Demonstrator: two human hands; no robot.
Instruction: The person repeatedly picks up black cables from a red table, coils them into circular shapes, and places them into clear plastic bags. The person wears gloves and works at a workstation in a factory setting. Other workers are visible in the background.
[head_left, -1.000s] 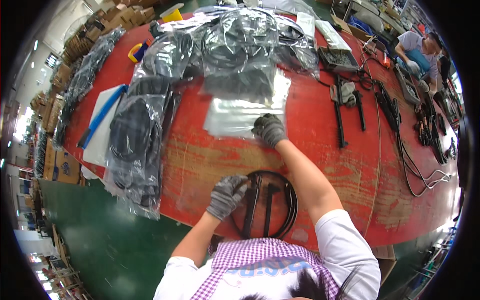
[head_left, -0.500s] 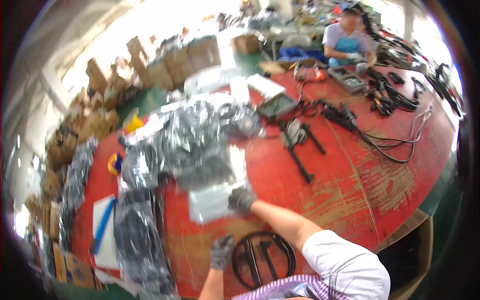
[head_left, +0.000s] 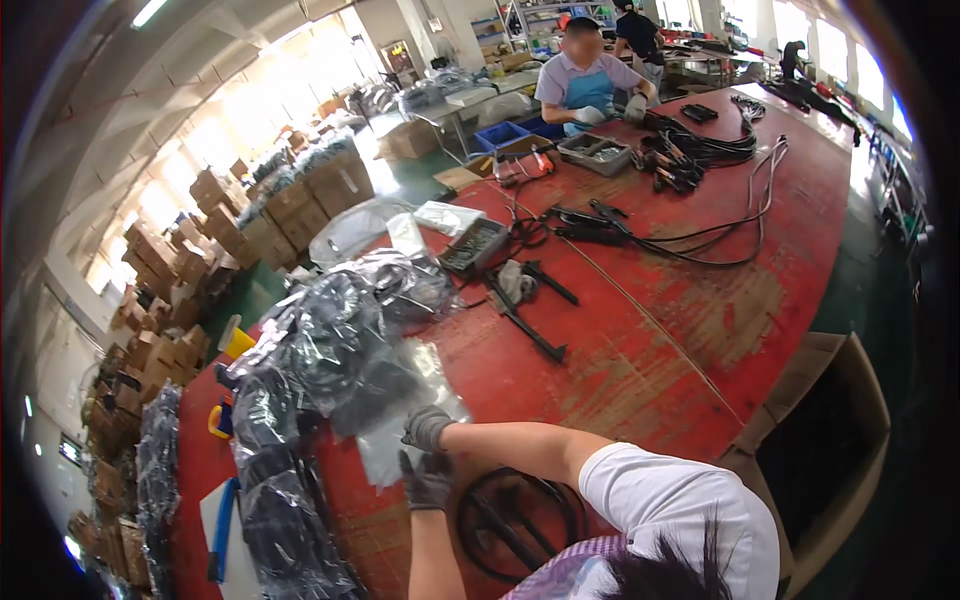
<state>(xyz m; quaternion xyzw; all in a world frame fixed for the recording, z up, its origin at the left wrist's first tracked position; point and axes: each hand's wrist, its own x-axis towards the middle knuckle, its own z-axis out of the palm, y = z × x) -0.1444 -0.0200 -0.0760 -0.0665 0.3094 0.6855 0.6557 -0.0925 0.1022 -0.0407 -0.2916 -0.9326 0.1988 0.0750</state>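
Note:
My right hand [head_left: 428, 428], in a grey glove, has its fingers curled over the edge of a flat clear plastic bag [head_left: 378, 460]. Just below it is my left hand [head_left: 428, 482], also gloved, its fingers stretched up beside the bag's edge with a finger apart; nothing shows in it. On the table close to my body lies a black ring-shaped part [head_left: 462, 530] with dark bars across it, partly covered by my right arm. Left of my hands, black parts in clear bags [head_left: 335, 325] form a heap that runs down along the red table [head_left: 640, 350].
A blue-handled tool [head_left: 222, 530] lies on a white sheet at left, near a tape dispenser [head_left: 220, 415]. Farther off are black rods [head_left: 530, 325], a tray of small parts [head_left: 475, 245] and cables [head_left: 700, 250]. An open carton [head_left: 860, 400] stands right; a co-worker [head_left: 585, 85] sits opposite.
My left hand has come up to the bag's edge, close beside my right hand. My right hand stays at the bag. The whole view has swung round and tilted.

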